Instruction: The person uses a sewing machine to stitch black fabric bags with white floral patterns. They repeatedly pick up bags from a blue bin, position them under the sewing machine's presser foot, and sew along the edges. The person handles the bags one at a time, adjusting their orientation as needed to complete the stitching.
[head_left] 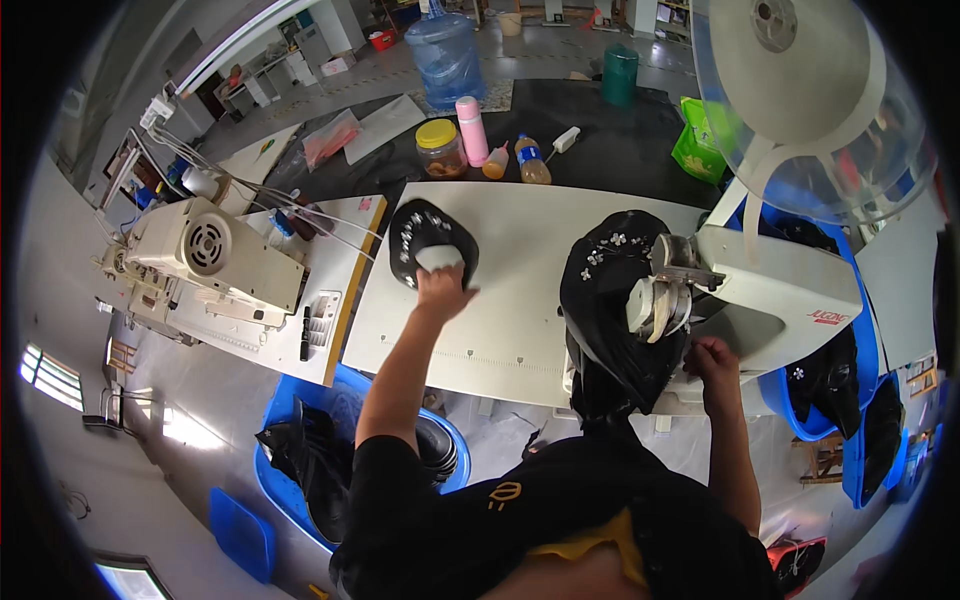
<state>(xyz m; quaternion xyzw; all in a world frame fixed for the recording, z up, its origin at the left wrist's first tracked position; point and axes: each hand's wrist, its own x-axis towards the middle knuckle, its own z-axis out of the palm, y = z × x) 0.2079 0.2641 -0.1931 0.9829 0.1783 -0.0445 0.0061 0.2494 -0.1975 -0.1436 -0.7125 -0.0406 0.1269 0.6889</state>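
Beneath the left hand and across to the right hand runs the white table, with a machine rising just beyond the right hand. Left of that hand, the larger black piece lies at the machine's head and hangs over the near edge. Under the left fingers sits the smaller black piece, with a white pad on it; the fingers bend over the pad, though whether they grip or merely press, I cannot tell. The right fingers curl together beside the larger piece; the view is too small to show whether they pinch its edge. I judge the step to be placing or steadying pieces around the machine; the next move would call for a light left hand and a steady right one. Beyond the right hand, red lettering marks the machine; beyond the left, a bottle wears a blue label.
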